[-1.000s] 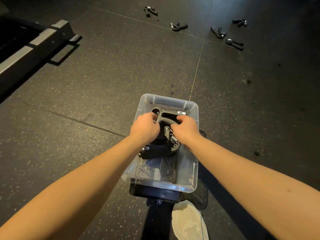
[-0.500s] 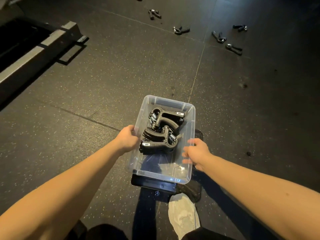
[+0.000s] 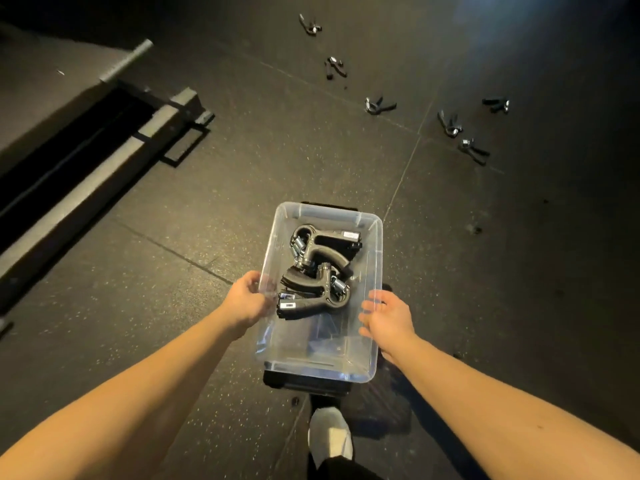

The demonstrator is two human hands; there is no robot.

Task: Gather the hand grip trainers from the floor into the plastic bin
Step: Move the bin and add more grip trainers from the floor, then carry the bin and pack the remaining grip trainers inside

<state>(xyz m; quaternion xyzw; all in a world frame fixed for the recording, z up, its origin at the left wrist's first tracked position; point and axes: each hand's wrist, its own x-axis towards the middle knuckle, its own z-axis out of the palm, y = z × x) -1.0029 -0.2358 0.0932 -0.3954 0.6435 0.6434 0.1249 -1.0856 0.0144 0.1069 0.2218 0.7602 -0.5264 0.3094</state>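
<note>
Leaving the load alone now, both hands are coming off the trainers they were pressing down a second ago and are settling on the sides of the plastic bin (image 3: 378,258). The left hand (image 3: 247,299) is curling its fingers over the left rim and gripping it. The right hand (image 3: 388,320) is lying at the outside of the right wall with fingers loosely spread; whether it is pressing the plastic or stopping just short of it I cannot tell. I am reading this as the packing step ending and a carry beginning. The bin is probably about to be taken toward the rest, since six loose trainers (image 3: 450,124) are still lying on the floor (image 3: 173,341), far and to the right, well apart from the bin.

The bin is sitting mouth up just beyond a white shoe (image 3: 330,434), its long axis running near to far. Inside, in the far half, two trainers are lying across it, their long axes running left to right, nested head to tail. The far trainer (image 3: 325,242) is pointing its handles right with its spring at the left. The near trainer (image 3: 308,301) is pointing its handles left with its spring at the right. Something black (image 3: 304,386) is showing under the bin's near edge; what it is I cannot tell.
</note>
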